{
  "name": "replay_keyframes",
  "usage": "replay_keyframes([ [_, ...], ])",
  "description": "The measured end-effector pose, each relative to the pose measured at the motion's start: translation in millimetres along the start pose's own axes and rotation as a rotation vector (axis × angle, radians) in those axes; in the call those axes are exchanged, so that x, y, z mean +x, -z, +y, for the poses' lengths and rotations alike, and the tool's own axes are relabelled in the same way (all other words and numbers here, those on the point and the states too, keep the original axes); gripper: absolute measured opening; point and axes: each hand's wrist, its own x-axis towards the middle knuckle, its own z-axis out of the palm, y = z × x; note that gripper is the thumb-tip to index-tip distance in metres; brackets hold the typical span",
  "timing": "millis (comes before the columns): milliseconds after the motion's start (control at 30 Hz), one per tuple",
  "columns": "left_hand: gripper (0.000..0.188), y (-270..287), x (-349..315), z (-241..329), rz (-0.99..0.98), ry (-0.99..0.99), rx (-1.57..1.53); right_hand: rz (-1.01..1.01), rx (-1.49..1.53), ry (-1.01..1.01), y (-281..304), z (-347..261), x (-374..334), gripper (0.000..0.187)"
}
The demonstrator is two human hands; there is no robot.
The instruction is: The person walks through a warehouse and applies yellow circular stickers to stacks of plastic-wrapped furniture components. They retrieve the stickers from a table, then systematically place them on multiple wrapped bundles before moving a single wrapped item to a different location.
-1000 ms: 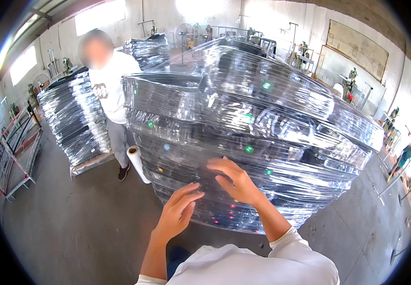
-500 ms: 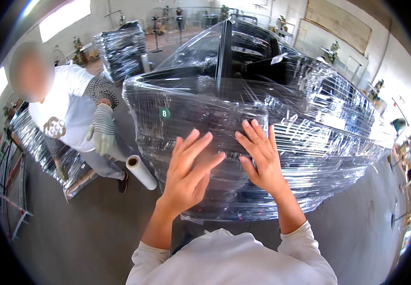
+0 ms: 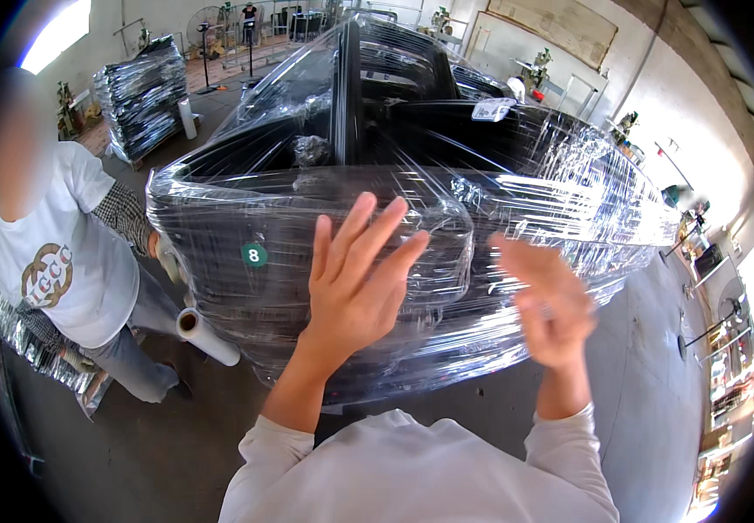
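A large bundle of black parts wrapped in clear stretch film fills the middle. My left hand is open in front of its near side, fingers spread and holding nothing; whether the palm touches the film, I cannot tell. To the right, my right hand is smeared by motion near the same side, and its fingers cannot be made out clearly. A round green sticker shows on the wrapped side, left of my left hand. Higher up, a white label lies on a black part.
At the left a co-worker stands with a gloved hand at the bundle's left edge. A roll of stretch film leans by the bundle's lower left. Another wrapped stack stands farther back. Grey floor runs along the right.
My right hand has moved right and blurred, while my left stays raised and spread. The co-worker's gloved hand has reached the bundle's left edge. The whole view has shifted.
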Motion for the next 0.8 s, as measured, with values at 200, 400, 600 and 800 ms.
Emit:
replay_keyframes([
  [200,0.029,-20.9,17.2,19.6,0.089,-0.127,-0.427,0.088,-0.572,-0.015,45.4,37.1,114.8,0.023],
  [400,0.027,-48.2,-6.5,87.0,-0.381,-0.563,-0.614,-0.436,-0.755,-0.416,23.6,101.2,185.3,0.032],
  [600,0.024,-61.5,-26.0,91.2,-0.459,-0.512,-0.648,-0.392,-0.767,-0.266,5.8,134.6,186.2,0.024],
  [800,0.029,-57.3,-7.3,74.2,-0.485,-0.442,-0.642,-0.397,-0.586,-0.372,3.8,125.3,210.3,0.022],
])
